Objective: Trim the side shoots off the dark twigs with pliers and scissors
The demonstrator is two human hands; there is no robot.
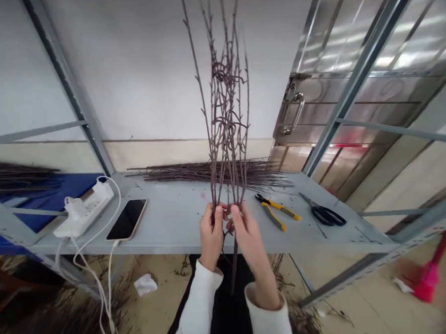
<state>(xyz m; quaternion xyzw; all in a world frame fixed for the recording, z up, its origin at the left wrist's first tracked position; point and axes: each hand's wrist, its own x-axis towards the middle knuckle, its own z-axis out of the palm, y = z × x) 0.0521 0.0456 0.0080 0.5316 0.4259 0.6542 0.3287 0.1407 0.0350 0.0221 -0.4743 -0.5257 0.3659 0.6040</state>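
So the twig bundle [231, 129] is upright right in the middle of my feed, in front of the worktop's [175, 209] near edge, long stems fanning up and curly bits tangled across them at two levels. Left hand [211, 237] has its thumb and fingers narrowed on the stems at the lower left, and the right hand [251, 234] is pinched on the ones just beside it. Can't make out exactly which stem each fingertip is on. One thicker stem [234, 268] hangs below the hands. I'd call this a hold-and-adjust step down where the stems gather, and any move from here would call for a light pinch with one hand steadying, since those thin tops look whippy. Behind it, loose twigs [170, 172] lie along the back of the worktop. To the right there are yellow-handled pliers [275, 218], then black-handled scissors [313, 205], neither in a hand. Over left, a phone [127, 220] with a cable in it, near a white power strip [92, 207].
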